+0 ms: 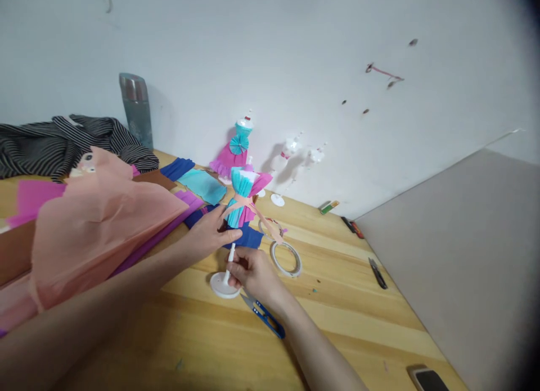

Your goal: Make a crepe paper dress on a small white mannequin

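Observation:
My left hand point(211, 232) is curled round the lower part of a small doll dress form in a turquoise and pink crepe paper dress point(241, 211). A peach paper strip point(243, 201) circles its waist, with a long end trailing to the right. Some of my left fingers are hidden behind the dress. Below it, my right hand point(255, 270) pinches the post of a white round-based stand point(224, 286), which is near the tabletop. The post's top shows apart from the dress. Beside my right wrist lie blue thread snips point(265, 318).
Rolls of tape point(297, 265) and a utility knife point(377, 273) lie to the right. Behind stand a finished pink dress form point(230, 157) and bare white forms point(291, 147). Peach crepe paper point(105, 205), striped cloth point(97, 138) and a bottle point(138, 112) fill the left.

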Demonstrator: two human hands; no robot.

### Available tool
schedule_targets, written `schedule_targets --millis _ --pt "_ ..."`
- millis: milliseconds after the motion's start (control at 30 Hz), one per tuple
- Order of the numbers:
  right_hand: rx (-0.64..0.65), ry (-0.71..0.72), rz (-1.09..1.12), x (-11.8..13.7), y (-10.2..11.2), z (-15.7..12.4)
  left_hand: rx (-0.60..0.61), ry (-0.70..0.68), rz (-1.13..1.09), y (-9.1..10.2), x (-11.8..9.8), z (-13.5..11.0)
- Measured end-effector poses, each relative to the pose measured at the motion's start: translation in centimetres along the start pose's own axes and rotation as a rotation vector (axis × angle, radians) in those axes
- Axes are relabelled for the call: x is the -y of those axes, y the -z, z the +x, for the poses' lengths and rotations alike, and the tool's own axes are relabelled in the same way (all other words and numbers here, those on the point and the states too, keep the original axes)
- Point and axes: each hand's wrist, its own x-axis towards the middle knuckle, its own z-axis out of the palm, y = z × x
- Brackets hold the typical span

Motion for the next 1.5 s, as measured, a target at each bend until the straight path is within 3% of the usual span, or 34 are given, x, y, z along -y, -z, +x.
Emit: schedule_targets --millis 167,267,400,500,633,733,867,1000,1167,1333,1500 --pt "-0.127 0.054 0.023 -0.6 0.0 0.5 0.113 0.143 -0.052 -0.1 0.8 0.1" --pt "-0.178 0.079 -0.002 -0.8 0.2 0.8 0.119 0.162 -0.069 0.3 1.0 0.5" --pt "-0.200 0.138 -0.075 -0.6 0.7 0.8 0.041 0.202 -0.095 1.6 0.2 1.0" --pt "-0.267 0.199 -0.198 -0.4 1.8 0.5 -0.153 0.229 -0.174 2.6 -1.6 0.9" --pt "-0.437 0.241 -0.254 -0.3 4.1 0.2 -0.178 0.131 -0.157 3.2 -3.7 0.3" --pt "-0.503 0.206 -0.244 -0.6 4.9 0.3 -0.185 0.100 -0.151 3.1 -4.1 -0.1" --pt "-0.417 0.150 -0.225 -0.3 4.1 0.4 -0.218 0.051 -0.146 2.9 -4.1 -0.4" --pt "-0.238 0.106 -0.130 0.9 2.0 -1.2 -0.341 -0.085 -0.322 3.2 -5.1 -0.7" --pt "0.010 -0.195 0.241 1.6 -1.0 -4.5 -0.455 -0.297 -0.447 3.2 -7.3 -1.9" --pt "0.161 -0.307 0.311 0.9 -3.6 -6.2 -0.324 -0.462 -0.284 2.0 -7.7 -3.6" --pt "0.168 -0.378 0.340 0.3 -4.9 -6.8 -0.282 -0.492 -0.167 1.7 -7.8 -4.4"
